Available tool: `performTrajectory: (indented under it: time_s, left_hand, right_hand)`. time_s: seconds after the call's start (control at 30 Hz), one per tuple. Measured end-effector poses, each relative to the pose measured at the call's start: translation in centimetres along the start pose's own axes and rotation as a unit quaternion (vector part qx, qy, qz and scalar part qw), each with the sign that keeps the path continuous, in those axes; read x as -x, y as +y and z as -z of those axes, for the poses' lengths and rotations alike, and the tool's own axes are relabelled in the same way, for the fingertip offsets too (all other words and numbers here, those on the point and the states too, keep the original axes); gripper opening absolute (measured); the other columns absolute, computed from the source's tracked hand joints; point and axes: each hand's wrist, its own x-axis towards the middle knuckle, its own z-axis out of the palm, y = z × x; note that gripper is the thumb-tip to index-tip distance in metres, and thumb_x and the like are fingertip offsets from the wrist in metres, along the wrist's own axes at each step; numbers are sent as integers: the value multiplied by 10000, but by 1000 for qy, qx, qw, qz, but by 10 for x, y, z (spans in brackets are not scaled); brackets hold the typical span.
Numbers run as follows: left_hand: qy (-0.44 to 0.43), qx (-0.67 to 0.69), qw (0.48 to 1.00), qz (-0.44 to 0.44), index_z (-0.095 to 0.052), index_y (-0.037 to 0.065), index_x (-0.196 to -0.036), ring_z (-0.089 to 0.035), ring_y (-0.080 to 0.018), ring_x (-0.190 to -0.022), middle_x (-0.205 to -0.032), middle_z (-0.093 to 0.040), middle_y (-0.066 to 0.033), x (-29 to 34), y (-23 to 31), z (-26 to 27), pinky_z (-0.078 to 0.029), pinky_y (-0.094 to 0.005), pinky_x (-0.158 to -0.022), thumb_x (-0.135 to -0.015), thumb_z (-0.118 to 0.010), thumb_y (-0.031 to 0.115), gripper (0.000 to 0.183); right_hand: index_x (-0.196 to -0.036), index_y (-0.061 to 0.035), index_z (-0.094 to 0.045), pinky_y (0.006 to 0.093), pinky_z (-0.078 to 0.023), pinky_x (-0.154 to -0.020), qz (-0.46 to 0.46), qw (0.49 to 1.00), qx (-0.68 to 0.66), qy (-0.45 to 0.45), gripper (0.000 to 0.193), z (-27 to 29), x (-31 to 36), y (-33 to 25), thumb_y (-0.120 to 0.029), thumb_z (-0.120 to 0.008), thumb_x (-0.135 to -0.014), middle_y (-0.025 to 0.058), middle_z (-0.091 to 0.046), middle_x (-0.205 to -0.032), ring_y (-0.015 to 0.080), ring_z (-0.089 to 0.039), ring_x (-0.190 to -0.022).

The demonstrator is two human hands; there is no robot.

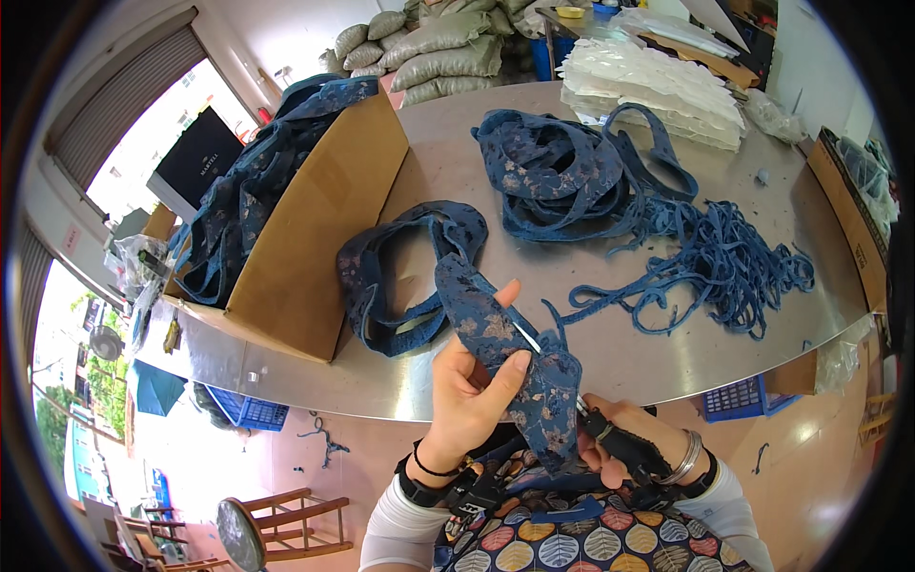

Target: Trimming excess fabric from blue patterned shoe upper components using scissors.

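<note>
My left hand is closed on a blue floral fabric strip, thumb on top, near the table's front edge. The strip's far part runs into a loose coil lying on the table; its near end hangs toward my apron. In my right hand is a pair of scissors with dark handles. A bright blade shows against the strip just beyond my left thumb, and fabric covers part of the scissors. A thin blue trimming stands up beside the blade.
On the metal table stands a cardboard box heaped with blue fabric, at left. Beyond my hands lie a fabric coil and tangled thin strips. White stacked sheets are at the back. A wooden stool stands lower left.
</note>
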Motion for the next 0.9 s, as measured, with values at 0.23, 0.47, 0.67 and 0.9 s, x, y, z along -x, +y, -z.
performTrajectory:
  time_s: [0.23, 0.47, 0.67, 0.9]
  left_hand:
    - [-26, -10, 1000, 11, -337, -30, -1303, -518, -50, -812, -924, -554, -8, -2, 1, 1, -420, -193, -745, -834, -535, -15, 509]
    - [-44, -11, 999, 14, -330, -31, -1307, -529, -61, -832, -924, -555, -11, -1, 0, 0, -425, -205, -768, -835, -543, -9, 518]
    - [-39, -14, 999, 20, -325, -28, -1310, -527, -60, -828, -924, -556, -11, -1, 2, 0, -424, -207, -767, -834, -542, -10, 524]
    - [-39, -29, 998, 28, -321, -20, -1317, -522, -58, -817, -918, -553, -6, -2, 0, 3, -422, -205, -760, -838, -534, -10, 524]
  right_hand:
    - [-926, 13, -444, 227, -420, -510, 12, 1000, -15, -8, 721, -2, 0, 7, -623, -636, -644, 12, -541, -624, 124, -545, -556]
    - [-1009, -1, -440, 204, -422, -594, 20, 969, -236, -69, 546, -1, 1, 8, -450, -627, -759, 20, -567, -793, 117, -541, -681]
    - [-1000, 25, -393, 263, -449, -603, 54, 995, -51, -62, 772, 4, 1, 8, -617, -633, -644, 68, -563, -766, 202, -575, -689]
    - [-922, 45, -379, 298, -456, -527, -5, 997, 80, -16, 847, 5, 0, -2, -685, -624, -569, 111, -567, -671, 272, -608, -634]
